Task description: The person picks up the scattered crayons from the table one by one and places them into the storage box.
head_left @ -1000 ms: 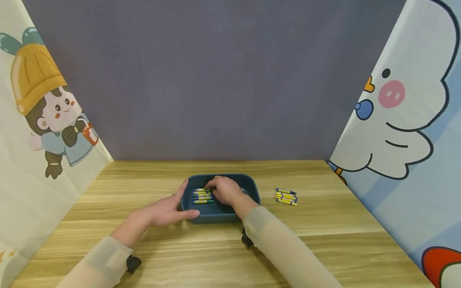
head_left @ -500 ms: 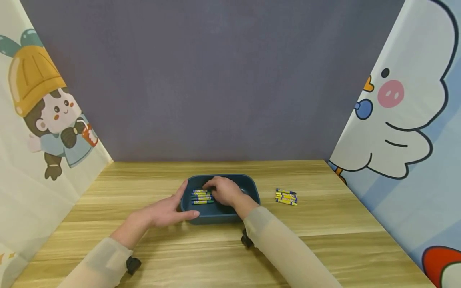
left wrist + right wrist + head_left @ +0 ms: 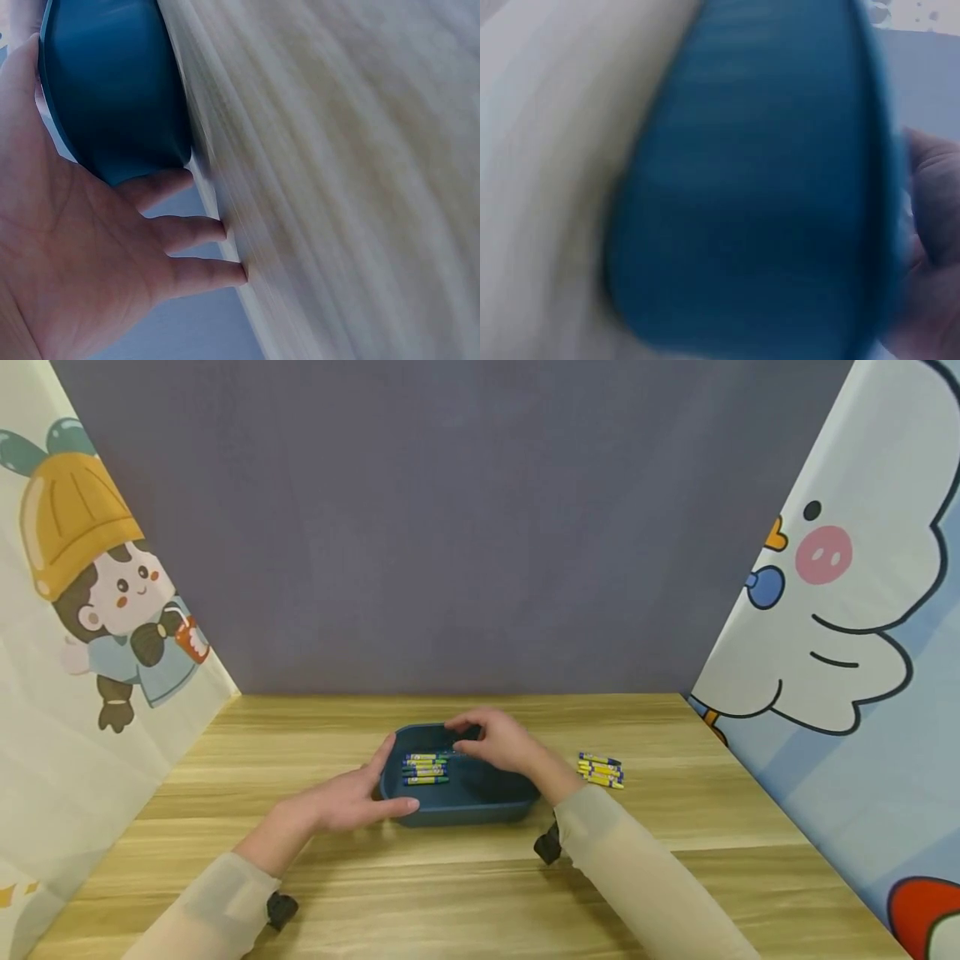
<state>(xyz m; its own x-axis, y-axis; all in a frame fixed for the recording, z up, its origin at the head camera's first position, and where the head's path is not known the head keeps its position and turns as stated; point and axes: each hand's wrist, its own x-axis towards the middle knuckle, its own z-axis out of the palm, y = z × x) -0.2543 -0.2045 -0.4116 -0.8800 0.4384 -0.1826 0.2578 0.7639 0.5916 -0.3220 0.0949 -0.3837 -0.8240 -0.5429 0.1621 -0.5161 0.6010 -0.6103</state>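
Several crayons (image 3: 425,771) (inside the tray (image 3: 472,815)) just left of the right grip (image 3: 499,741).

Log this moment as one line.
left hand: touching blue tray | right hand: over tray, nothing visibly held | crayons: inside tray | more crayons: on table

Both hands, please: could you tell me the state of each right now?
Left hand: open, touching the blue tray.
Right hand: open over the tray, nothing visible between thumb and forefinger.
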